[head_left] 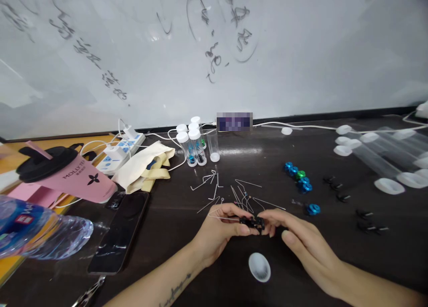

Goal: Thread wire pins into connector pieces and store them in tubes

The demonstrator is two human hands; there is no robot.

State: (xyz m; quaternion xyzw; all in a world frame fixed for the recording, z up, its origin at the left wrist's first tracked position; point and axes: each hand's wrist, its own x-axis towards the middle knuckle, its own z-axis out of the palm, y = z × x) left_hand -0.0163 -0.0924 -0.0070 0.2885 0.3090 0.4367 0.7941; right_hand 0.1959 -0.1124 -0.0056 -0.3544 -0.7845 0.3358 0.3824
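My left hand point(214, 231) pinches a small black part point(250, 222) between thumb and fingers. A thin metal wire point(220, 217) runs from that part back across the same hand. At the part's right end, the fingertips of my right hand point(309, 240) close on it, while the right thumb sits apart from it. The fingers partly cover the part, so its exact kind is unclear. Just beyond the hands lie several bent thin wires point(242, 197). Nearer to me, below the hands, is a white oval cap or dish point(259, 267).
Blue and green metal pieces point(302, 182) and small black pieces point(341, 198) lie on the right, before clear tubes point(374, 157). Capped tubes point(192, 148) stand at the back. Leftward are a phone point(120, 235), plastic bottle point(43, 229), pink cup point(80, 175) and power strip point(117, 157).
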